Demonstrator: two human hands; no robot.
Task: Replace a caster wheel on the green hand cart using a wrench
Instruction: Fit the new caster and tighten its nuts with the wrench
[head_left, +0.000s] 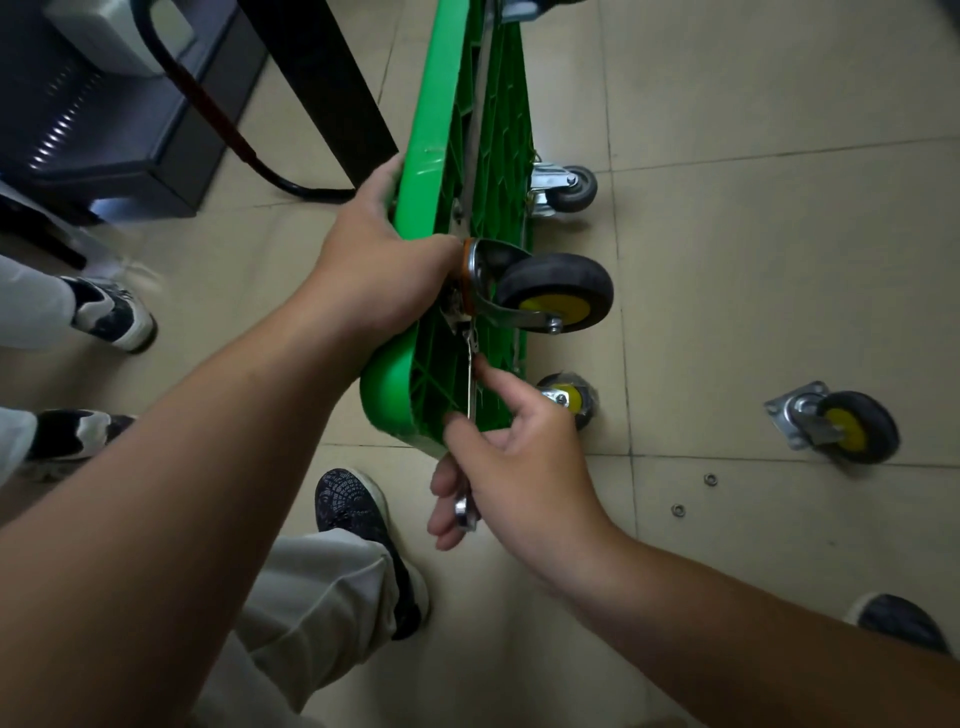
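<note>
The left forearm (171, 493) fills the view from 7 o'clock, and the right forearm (727, 623) comes in from 5 o'clock. Between them, at 6 o'clock, a dark patterned shoe (363, 525) stands on the tiled floor (779, 260) under a pale trouser leg.

The green hand cart (431, 156) stands on its long edge at centre and runs up to 12 o'clock, its ribbed underside facing 3 o'clock. The left grip (379, 270) is clamped around the cart's rim, its thumb lying beside the mounting plate of a caster wheel (553, 293) with a black tyre and a yellow hub. The right grip (514, 467), just below centre, is curled around a thin metal wrench (470, 387). The tool's upper end reaches the hardware under that caster, and its lower end pokes out of the fist.

Another yellow-hubbed caster (569, 397) shows partly behind the right grip, and a grey caster (563, 188) sits farther up the cart. A loose caster (841, 426) lies on the floor at 3 o'clock, well apart from the cart, with two small metal rings (710, 479) near it. At 9 o'clock are another person's black-and-white shoes (111, 317).
</note>
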